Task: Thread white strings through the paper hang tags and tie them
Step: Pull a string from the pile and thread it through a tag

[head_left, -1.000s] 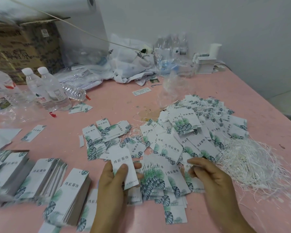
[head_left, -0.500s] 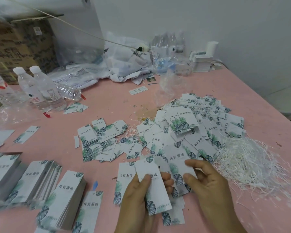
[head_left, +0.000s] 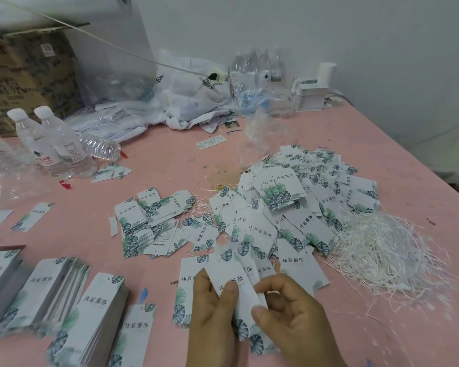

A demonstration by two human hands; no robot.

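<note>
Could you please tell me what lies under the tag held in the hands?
Under the held tag lie more overlapping tags on the pink table; both hands hide their lower parts.

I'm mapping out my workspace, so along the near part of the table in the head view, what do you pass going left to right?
Neat tag stacks → left hand → right hand → white strings.

Pink table (head_left: 289, 144) is set against white wall (head_left: 329, 35); cardboard box (head_left: 29, 75) is stacked at table's far-left end.
</note>
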